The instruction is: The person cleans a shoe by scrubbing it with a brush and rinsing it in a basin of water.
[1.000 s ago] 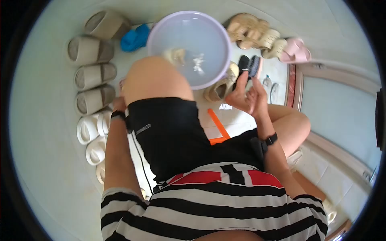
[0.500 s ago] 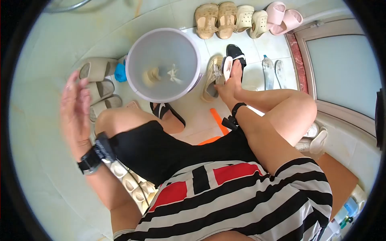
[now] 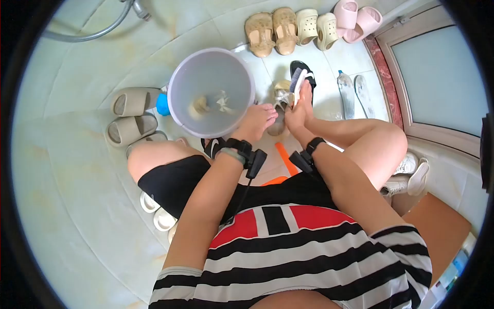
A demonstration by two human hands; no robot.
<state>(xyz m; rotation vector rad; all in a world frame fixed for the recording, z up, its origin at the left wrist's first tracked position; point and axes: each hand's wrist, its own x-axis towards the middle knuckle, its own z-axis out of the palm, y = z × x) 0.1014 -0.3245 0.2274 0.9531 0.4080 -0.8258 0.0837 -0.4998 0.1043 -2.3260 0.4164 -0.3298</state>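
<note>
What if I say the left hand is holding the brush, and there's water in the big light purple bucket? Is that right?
Not quite: the brush is in the right hand, as the head view shows. The left hand is near the bucket instead. You're right that there's water in the big light purple bucket.
</note>
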